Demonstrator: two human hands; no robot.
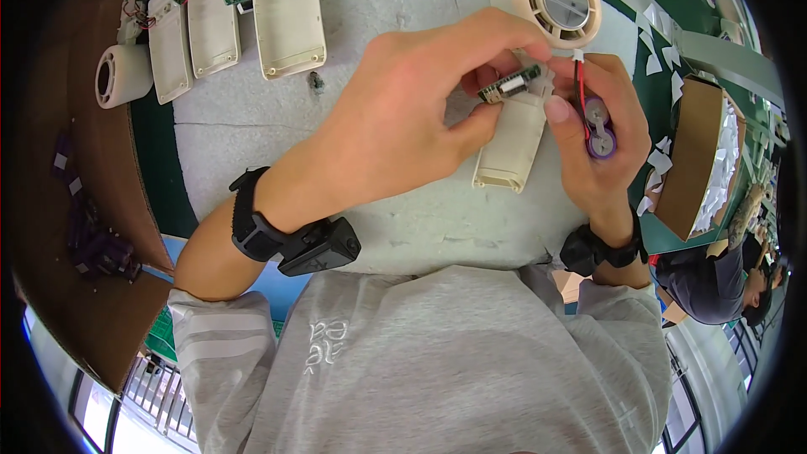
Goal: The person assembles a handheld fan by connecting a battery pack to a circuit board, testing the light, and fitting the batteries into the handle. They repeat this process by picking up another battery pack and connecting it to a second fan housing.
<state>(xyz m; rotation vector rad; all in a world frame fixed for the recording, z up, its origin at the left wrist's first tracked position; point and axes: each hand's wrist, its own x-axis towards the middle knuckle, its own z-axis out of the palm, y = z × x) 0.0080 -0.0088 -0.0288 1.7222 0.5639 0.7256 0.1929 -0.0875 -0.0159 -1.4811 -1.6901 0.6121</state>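
Note:
My left hand (403, 118) pinches a small green circuit board (509, 85) between thumb and fingers. Curled in my right hand (603, 181) is a purple-wrapped battery pack (599, 136) with round cell ends showing. Red and black wires (580, 88) run up from it to a white connector (577, 55) near my right fingertips. Below the board, an open beige handle shell (511, 145) extends toward me. Its upper end is hidden behind my hands. Just beyond them sits a round beige fan head (559, 2) with a ring of slots; whether it joins the shell is hidden.
Several beige shells (290, 21) with wired circuit boards lie at the far left, beside a round beige head (124, 76). A cardboard box (126, 143) at left holds purple battery packs (101, 252). Another box (689, 151) with white pieces stands right, near a co-worker (710, 282).

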